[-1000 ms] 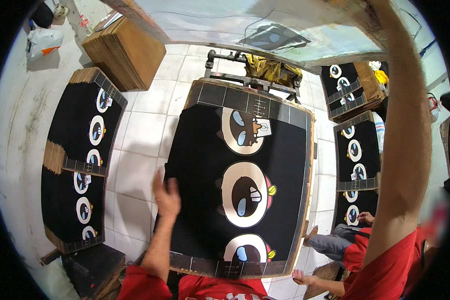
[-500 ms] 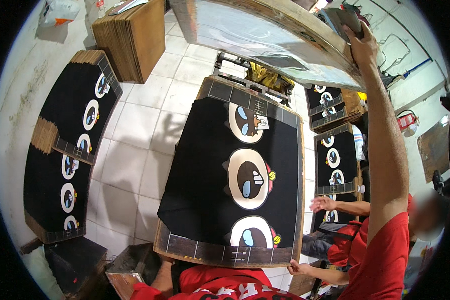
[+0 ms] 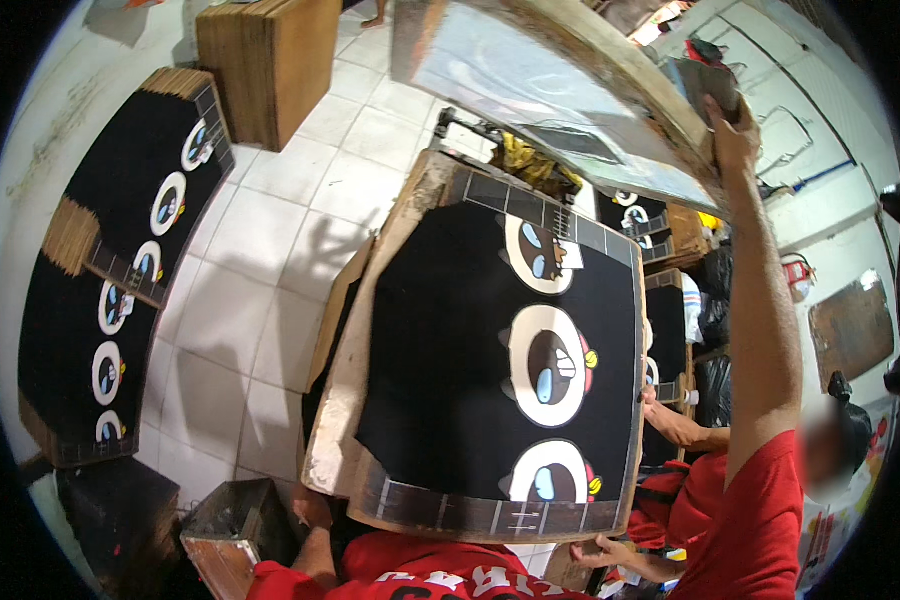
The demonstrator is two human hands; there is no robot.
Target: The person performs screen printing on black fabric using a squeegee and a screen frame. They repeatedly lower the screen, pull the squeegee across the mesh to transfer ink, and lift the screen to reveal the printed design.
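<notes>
Board shifted right, three printed faces; right hand half-curled at frame, left hand near board; holds unclear.

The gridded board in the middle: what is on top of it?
Black cloth printed with three cartoon faces lies on the gridded board, whose ends show; whatever the cloth covers is hidden.

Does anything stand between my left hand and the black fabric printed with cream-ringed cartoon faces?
Yes: the pale, worn corner beside the dark gridded board lies between your left hand and the black fabric, at its lower left.
</notes>
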